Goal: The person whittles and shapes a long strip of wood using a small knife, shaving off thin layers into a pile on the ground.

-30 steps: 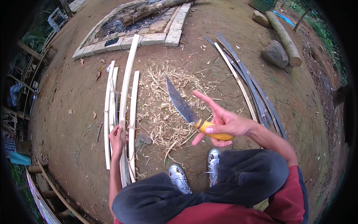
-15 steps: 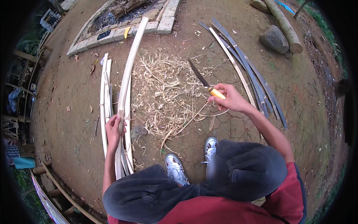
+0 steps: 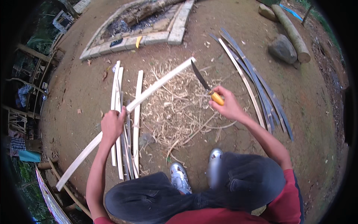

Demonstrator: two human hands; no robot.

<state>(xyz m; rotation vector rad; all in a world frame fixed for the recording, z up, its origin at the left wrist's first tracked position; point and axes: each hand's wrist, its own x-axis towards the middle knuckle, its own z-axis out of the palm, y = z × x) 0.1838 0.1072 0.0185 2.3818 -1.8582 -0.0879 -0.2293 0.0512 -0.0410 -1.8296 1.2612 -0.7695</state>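
Observation:
My left hand [image 3: 113, 126] is closed around the middle of a long pale strip, likely split bamboo [image 3: 160, 82]. The strip slants from the lower left up to the far right, raised above the ground. In my right hand [image 3: 226, 103] is a knife [image 3: 200, 77] with a dark narrow blade and a yellow handle, its tip pointing up and away. The blade tip appears close to the strip's far end; whether they touch I cannot tell. Under my left hand, several more pale strips [image 3: 137, 119] lie lengthwise on the ground.
Curled shavings [image 3: 175, 108] cover the dirt between the strips and my shoes [image 3: 179, 177]. Dark, unpeeled strips [image 3: 257, 82] lie at the right. Farther off are a brick-edged fire pit [image 3: 149, 38], with a yellow object [image 3: 138, 42] on its rim, a boulder [image 3: 282, 49] and a log [image 3: 292, 35].
The strip in my left hand has swung from nearly upright to a rightward slant, its far end now near the knife. My left hand has turned over, knuckles up. The knife stays in my right hand.

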